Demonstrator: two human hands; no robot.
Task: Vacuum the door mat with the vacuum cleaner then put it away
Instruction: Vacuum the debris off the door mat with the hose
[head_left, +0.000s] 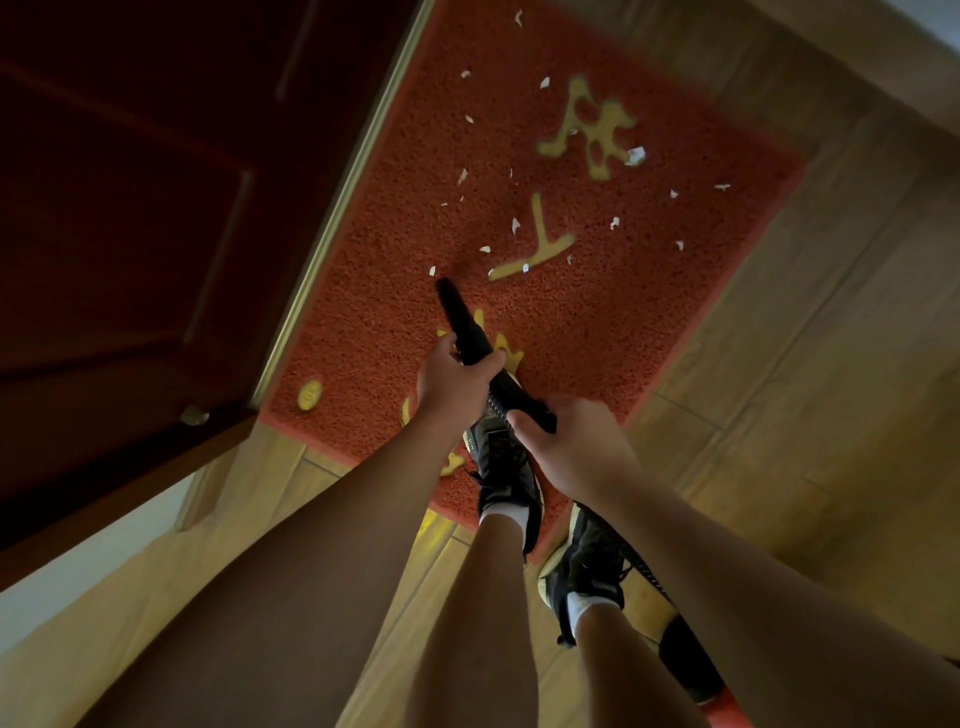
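- In the head view, we saw the vacuum cleaner's black nozzle (462, 322) held out over the door mat (623, 322), slanting away from the body, its narrow tip close beside a white scrap near the mat's door-side edge. We could not tell whether the tip touched the pile.
- The left hand (452, 384) gripped the nozzle farther forward, with its fingers and thumb wrapped round the tube.
- The right hand (571, 441) clasped the rear end of the tube, just behind a short ribbed section that showed between the two hands.
- A ribbed black hose (644, 571) ran back under the right forearm to a thicker black piece with a red end at the bottom edge of the picture.
- The mat bore large yellow characters (592, 130) and a small round yellow mark (310, 393) near one corner; from this angle, we could not read them.
- The mat was red-orange, coarse and looped in texture, with a paler rim, and it lay flat against the metal threshold strip (343, 197).
- Torn white paper scraps (635, 155) were scattered over its farther half, some lying on the yellow characters.
- A dark red panelled door (130, 208) filled the left side.
- A black shoe (501, 467) stood on the mat's near end; the other shoe (582, 561) was at its edge, partly on the light wood-look floor (805, 389).
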